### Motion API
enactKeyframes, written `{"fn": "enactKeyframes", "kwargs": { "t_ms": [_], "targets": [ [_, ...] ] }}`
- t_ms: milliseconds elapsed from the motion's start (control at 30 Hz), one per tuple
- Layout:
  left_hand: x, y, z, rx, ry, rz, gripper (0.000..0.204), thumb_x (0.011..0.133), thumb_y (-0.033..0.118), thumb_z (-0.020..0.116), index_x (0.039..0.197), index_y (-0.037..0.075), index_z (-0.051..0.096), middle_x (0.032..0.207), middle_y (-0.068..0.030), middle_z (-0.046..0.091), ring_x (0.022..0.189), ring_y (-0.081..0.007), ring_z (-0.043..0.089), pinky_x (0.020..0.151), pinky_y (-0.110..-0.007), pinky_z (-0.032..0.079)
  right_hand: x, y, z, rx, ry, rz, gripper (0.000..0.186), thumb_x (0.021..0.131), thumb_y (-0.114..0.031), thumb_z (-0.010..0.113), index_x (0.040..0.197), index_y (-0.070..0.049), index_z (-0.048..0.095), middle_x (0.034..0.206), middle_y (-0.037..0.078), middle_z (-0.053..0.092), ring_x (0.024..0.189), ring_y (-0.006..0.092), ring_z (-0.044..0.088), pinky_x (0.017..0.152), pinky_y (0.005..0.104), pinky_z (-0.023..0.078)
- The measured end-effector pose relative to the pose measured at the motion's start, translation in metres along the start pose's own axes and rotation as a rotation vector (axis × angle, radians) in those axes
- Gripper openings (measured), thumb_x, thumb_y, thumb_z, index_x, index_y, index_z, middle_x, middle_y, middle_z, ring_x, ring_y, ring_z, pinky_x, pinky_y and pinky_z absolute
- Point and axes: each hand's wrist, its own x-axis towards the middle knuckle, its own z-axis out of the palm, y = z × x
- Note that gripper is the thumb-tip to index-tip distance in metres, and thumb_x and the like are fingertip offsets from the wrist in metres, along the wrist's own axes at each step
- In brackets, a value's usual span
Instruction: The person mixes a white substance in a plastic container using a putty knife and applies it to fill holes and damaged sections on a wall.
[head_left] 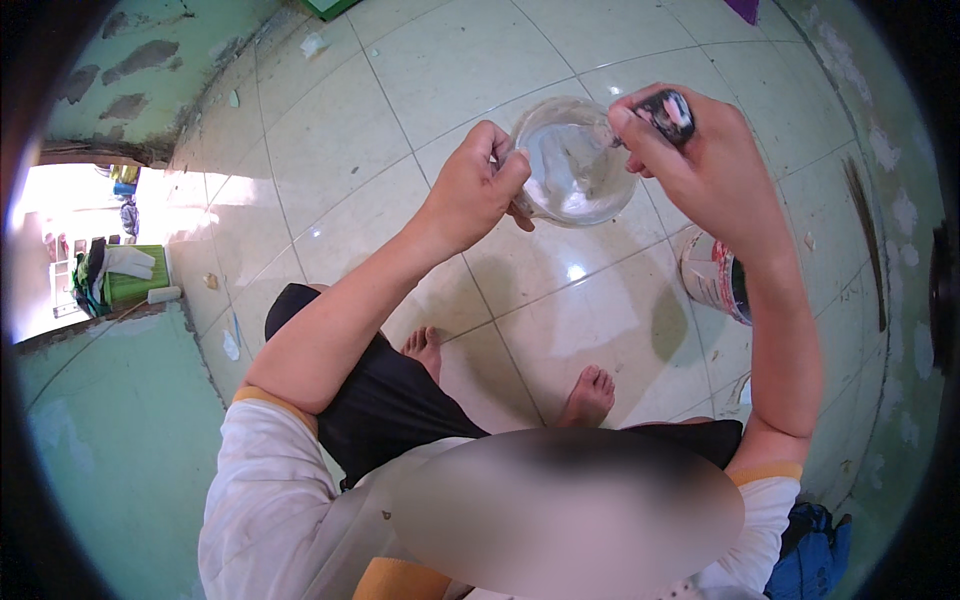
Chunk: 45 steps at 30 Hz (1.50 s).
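Note:
My left hand (478, 185) grips the near left rim of a round, see-through bowl (577, 208), thumb over the edge and fingers beneath. The bowl is raised above the floor and tilted so that its inside shows, with whitish smears and wet-looking residue in it. Closed round a tool with a dark handle (668, 115), my right hand (690, 150) is at the bowl's right rim. The handle's end is black with pink and white marks. Its working end points into the bowl; blur and my fingers hide what kind of tool it is.
A white bucket with printed sides (710, 275) stands on the tiled floor (360, 200) below my right forearm. Thin broom bristles (866, 240) lie along the right wall. Blue cloth (812, 550) is at lower right. Beyond a bright doorway at left, a green container (135, 275) has cloth over it.

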Motion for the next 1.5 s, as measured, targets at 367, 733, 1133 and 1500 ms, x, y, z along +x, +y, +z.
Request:
{"fn": "enactKeyframes", "kwargs": {
  "t_ms": [367,733,1133,1500],
  "targets": [
    [0.002,-0.004,-0.002,-0.141,0.086,0.023,0.025,0.102,0.019,0.053,0.095,0.002,0.036,0.081,-0.0098,0.054,0.065,-0.0211,0.069,0.055,-0.033,0.060,-0.003,-0.018,0.014,0.035,0.138,0.061,0.026,0.092,-0.021,0.066,0.088,0.005,0.068,0.062,0.007,0.060,0.056,0.0107,0.051,0.054,0.0294,0.044],
    [0.003,-0.017,-0.002,-0.025,0.037,0.011,0.026,0.105,0.022,0.051,0.105,-0.001,0.039,0.091,-0.0162,0.062,0.069,-0.0260,0.071,0.063,-0.036,0.061,-0.004,-0.006,0.016,0.024,-0.139,-0.039,0.023,0.091,-0.020,0.066,0.090,0.003,0.067,0.066,0.018,0.062,0.054,0.0260,0.055,0.058,0.0355,0.048],
    [0.007,-0.013,0.000,-0.105,0.040,-0.015,0.029,0.101,0.022,0.055,0.098,-0.002,0.038,0.086,-0.0120,0.054,0.067,-0.0237,0.070,0.057,-0.034,0.061,-0.006,0.002,0.025,0.062,-0.040,-0.177,0.022,0.091,-0.022,0.068,0.093,0.000,0.068,0.071,0.018,0.065,0.059,0.0296,0.060,0.060,0.0378,0.049],
    [0.007,-0.008,-0.003,-0.097,0.109,-0.036,0.026,0.101,0.020,0.053,0.098,-0.001,0.039,0.088,-0.0133,0.057,0.068,-0.0234,0.070,0.059,-0.035,0.062,-0.003,-0.006,-0.002,-0.060,-0.090,-0.048,0.021,0.091,-0.021,0.069,0.093,0.000,0.070,0.065,0.013,0.061,0.055,0.0215,0.052,0.058,0.0332,0.046]
  ]
}}
